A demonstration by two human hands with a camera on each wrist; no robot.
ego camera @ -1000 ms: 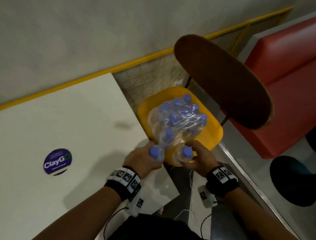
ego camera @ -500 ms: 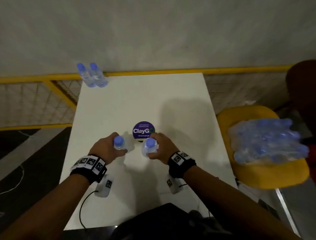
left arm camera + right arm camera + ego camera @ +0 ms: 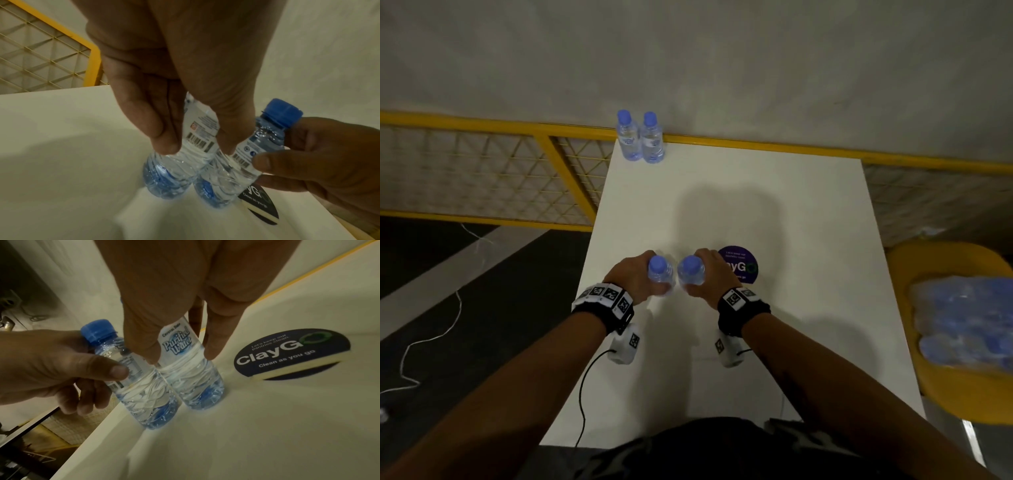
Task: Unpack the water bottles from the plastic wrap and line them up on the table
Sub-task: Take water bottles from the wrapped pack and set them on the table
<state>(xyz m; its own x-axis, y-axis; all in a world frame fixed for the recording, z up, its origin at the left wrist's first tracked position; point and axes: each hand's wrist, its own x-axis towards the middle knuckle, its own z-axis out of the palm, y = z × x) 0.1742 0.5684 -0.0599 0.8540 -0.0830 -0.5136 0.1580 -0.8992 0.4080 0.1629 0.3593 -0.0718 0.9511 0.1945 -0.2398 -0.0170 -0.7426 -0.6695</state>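
Two small clear water bottles with blue caps are held upright side by side over the white table [image 3: 808, 342], left of its middle. My left hand [image 3: 642, 275] grips the left bottle [image 3: 659, 272] around its label. My right hand [image 3: 710, 277] grips the right bottle [image 3: 691, 272]. In the left wrist view my left hand [image 3: 195, 146] pinches its bottle [image 3: 170, 178] between fingers and thumb. The right wrist view shows my right hand [image 3: 180, 356] holding the "Purified Water" bottle [image 3: 195, 382]. The bottle bases are at or just above the tabletop. The wrapped pack [image 3: 962, 325] lies on a yellow chair [image 3: 962, 401].
Two more bottles [image 3: 640, 142] stand together at the table's far left corner, by the yellow railing [image 3: 756, 144] and the wall. A round dark "ClayGo" sticker [image 3: 743, 270] lies just right of my right hand. Cables trail over the dark floor at the left.
My hands lifted two bottles out of the pack on the chair, carried them left over the table, then drew them together left of the sticker. My view swung from chair to table.
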